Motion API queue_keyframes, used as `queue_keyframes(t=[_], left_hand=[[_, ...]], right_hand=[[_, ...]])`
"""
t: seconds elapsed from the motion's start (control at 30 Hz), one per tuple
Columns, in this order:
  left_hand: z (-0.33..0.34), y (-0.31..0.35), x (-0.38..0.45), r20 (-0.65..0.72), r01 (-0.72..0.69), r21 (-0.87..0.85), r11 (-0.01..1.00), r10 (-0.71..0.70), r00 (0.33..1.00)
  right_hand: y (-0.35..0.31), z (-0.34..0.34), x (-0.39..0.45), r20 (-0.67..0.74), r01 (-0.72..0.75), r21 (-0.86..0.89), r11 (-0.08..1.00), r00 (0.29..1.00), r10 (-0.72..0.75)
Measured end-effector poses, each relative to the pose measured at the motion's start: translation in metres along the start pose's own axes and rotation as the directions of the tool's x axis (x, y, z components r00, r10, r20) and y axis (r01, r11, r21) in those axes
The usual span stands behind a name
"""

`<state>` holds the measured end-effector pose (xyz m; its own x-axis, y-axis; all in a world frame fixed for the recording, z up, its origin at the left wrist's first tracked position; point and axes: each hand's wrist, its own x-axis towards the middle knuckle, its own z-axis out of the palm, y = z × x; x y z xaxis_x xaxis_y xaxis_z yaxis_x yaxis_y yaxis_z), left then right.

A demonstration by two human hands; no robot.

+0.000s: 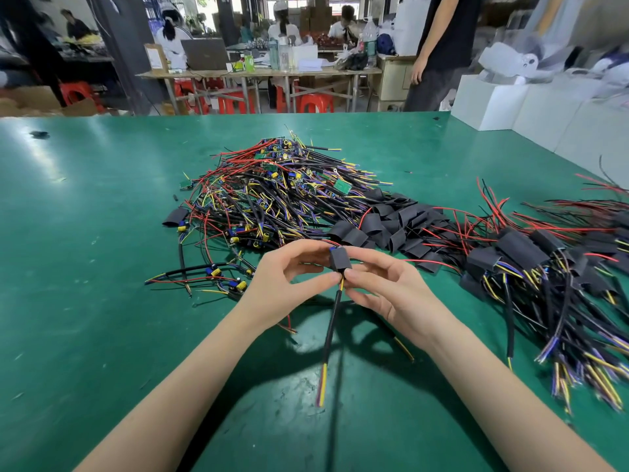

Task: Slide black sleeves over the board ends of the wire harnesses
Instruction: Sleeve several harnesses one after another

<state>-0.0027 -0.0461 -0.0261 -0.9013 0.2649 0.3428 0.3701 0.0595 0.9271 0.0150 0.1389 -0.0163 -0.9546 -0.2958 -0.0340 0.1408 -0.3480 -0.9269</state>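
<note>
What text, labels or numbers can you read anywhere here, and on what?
None readable.
Green circuit boards in the harness pile: any markings too small.
Black sleeve held in both hands: no print visible.
Bottles and cardboard box on the far table: labels blurred.

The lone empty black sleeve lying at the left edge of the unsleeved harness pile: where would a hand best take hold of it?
Judging by its pose, the lone sleeve is best pinched across its flattened sides at the bare left end, coming from the left over open green table. Its right end touches the harness pile, where wires could snag fingers. Both hands are busy now.
</note>
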Motion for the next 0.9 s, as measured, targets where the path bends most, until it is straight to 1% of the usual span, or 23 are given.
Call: queue_keyframes(t=[0.13, 0.3, 0.47, 0.7, 0.9], left_hand=[[0.0016, 0.0001, -0.0005, 0.009, 0.013, -0.039, 0.999, -0.013, 1.0], [0.0019, 0.0007, -0.0009, 0.052, 0.014, -0.094, 0.995, -0.01, 0.999], [0.0027, 0.0017, -0.0008, 0.038, 0.02, -0.124, 0.992, -0.015, 0.999], [0.0029, -0.0001, 0.0002, 0.041, 0.011, -0.153, 0.988, -0.005, 0.999], [0.0018, 0.0007, -0.0005, 0.039, 0.003, -0.151, 0.989, 0.003, 0.999]], right_hand=[[-0.0015, 0.0017, -0.0015, 0.009, 0.007, -0.027, 1.0, 1.0, -0.007], [-0.0022, 0.0017, -0.0026, -0.004, 0.019, -0.046, 0.999, 1.0, -0.019], [-0.0006, 0.0025, -0.0025, -0.001, 0.042, -0.04, 0.998, 0.999, -0.042], [0.0009, 0.0018, -0.0011, -0.061, 0.057, -0.087, 0.995, 0.996, -0.062], [0.0025, 0.0011, -0.0004, -0.047, 0.077, -0.07, 0.995, 0.996, -0.08]])
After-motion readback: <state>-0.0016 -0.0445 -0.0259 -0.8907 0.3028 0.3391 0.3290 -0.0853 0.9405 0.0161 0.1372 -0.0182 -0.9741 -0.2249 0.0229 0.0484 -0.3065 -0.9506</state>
